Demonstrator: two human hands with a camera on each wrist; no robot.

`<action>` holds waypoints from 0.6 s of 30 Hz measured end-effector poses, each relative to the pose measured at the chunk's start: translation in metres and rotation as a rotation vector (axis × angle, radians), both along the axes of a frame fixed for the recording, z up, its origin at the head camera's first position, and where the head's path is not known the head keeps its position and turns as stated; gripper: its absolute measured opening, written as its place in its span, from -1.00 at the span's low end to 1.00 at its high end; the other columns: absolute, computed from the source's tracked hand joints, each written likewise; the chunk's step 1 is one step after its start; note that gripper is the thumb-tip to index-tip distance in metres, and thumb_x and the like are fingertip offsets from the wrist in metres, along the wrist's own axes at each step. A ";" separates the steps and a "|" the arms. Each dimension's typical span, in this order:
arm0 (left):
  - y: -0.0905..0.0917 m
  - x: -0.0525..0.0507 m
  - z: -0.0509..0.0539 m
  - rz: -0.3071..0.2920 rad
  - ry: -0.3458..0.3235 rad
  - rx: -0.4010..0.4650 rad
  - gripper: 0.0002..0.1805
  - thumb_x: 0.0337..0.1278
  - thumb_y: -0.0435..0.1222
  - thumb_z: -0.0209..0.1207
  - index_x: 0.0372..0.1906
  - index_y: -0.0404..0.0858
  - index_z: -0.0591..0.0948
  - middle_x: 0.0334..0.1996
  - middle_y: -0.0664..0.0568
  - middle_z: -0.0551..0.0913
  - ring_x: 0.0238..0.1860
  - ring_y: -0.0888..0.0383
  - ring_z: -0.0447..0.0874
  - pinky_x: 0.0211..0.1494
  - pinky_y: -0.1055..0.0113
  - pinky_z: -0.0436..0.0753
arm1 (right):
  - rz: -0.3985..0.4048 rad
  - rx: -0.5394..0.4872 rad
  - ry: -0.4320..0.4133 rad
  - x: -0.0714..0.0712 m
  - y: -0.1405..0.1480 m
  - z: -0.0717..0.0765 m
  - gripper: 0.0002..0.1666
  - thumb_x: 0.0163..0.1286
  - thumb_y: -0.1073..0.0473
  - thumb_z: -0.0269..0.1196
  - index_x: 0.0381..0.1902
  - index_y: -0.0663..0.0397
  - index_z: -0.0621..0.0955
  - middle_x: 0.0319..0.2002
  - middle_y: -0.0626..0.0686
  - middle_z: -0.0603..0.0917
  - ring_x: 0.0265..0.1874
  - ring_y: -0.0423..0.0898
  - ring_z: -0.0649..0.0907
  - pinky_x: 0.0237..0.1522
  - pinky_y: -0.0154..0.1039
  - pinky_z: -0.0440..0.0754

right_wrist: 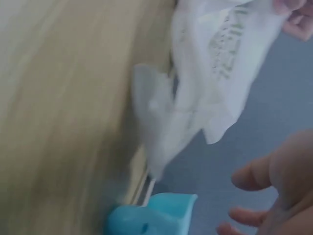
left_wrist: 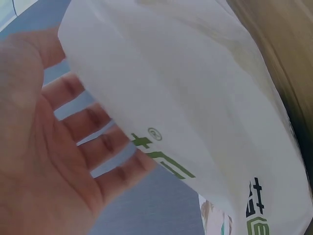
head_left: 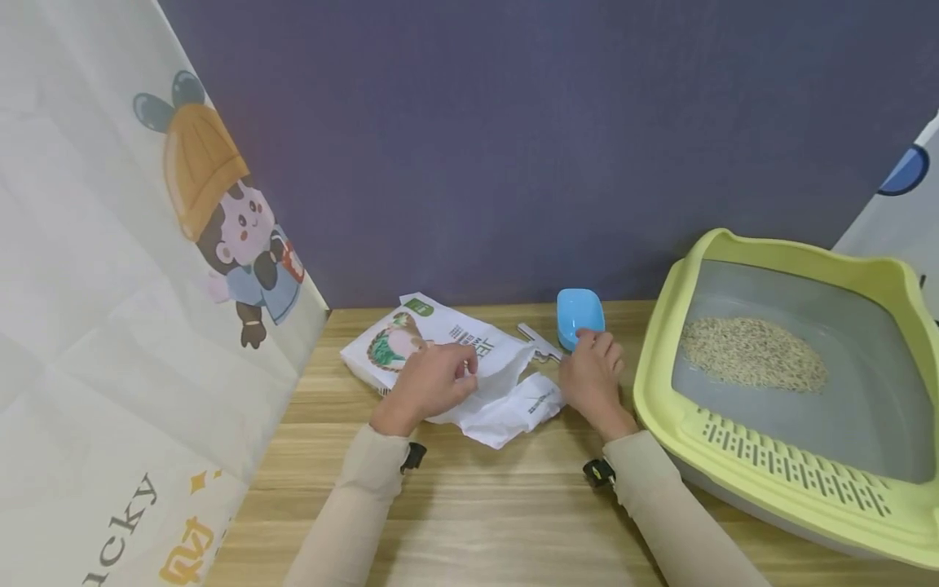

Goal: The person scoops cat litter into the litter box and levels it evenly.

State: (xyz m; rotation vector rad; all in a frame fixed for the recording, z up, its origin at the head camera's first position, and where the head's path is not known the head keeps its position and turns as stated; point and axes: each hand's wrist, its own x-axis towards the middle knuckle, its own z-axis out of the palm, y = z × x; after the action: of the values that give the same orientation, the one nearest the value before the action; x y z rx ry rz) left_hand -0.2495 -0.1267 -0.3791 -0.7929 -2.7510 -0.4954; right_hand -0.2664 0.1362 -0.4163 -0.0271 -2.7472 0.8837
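A white printed bag lies on its side with its torn, crumpled mouth towards the right. Over the bag hovers my left hand. In the left wrist view its fingers extend behind the bag's edge, and contact is hard to judge. My right hand is beside a light blue scoop. Its fingers are loosely spread in the right wrist view, with a gap between them and the scoop. A slim silver metal piece lies between bag and scoop, its full shape partly hidden.
On the right stands a grey litter box with a yellow-green rim, holding a heap of beige pellets. A dark blue panel rises behind the wooden table. A white printed curtain hangs at the left.
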 end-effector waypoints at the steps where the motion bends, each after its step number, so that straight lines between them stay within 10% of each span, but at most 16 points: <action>1: 0.000 0.001 0.000 0.000 -0.028 -0.008 -0.94 0.02 -0.19 0.20 -0.34 0.00 0.62 -0.54 0.26 0.55 -0.51 0.28 0.46 -0.40 0.31 0.45 | 0.021 -0.001 0.003 0.001 -0.001 0.002 -0.45 0.39 0.24 0.08 0.27 0.40 0.33 0.15 0.45 0.30 0.13 0.40 0.27 0.13 0.27 0.22; 9: 0.001 0.011 0.007 -0.007 -0.256 -0.056 -0.81 0.22 -0.04 0.26 -0.46 0.05 0.59 -0.58 0.25 0.56 -0.48 0.25 0.49 -0.34 0.29 0.45 | 0.246 0.005 -0.052 0.004 -0.002 0.009 -0.60 0.48 0.24 0.03 0.14 0.41 0.51 0.00 0.36 0.60 0.01 0.28 0.60 0.09 0.19 0.53; 18: -0.004 0.030 0.015 -0.060 -0.335 -0.055 -0.74 0.41 -0.16 0.09 -0.45 -0.06 0.63 -0.65 0.23 0.46 -0.52 0.26 0.45 -0.34 0.33 0.47 | 0.390 0.011 -0.199 0.000 -0.001 0.008 -0.76 0.48 0.28 0.00 -0.07 0.37 0.50 -0.25 0.24 0.62 -0.33 0.03 0.57 -0.30 -0.14 0.54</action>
State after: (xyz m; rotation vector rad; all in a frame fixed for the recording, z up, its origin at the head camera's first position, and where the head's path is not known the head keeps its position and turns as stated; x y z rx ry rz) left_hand -0.2195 -0.1309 -0.3644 -0.8786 -3.0657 -0.6167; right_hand -0.2665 0.1355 -0.4086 0.4612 -2.9988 1.0073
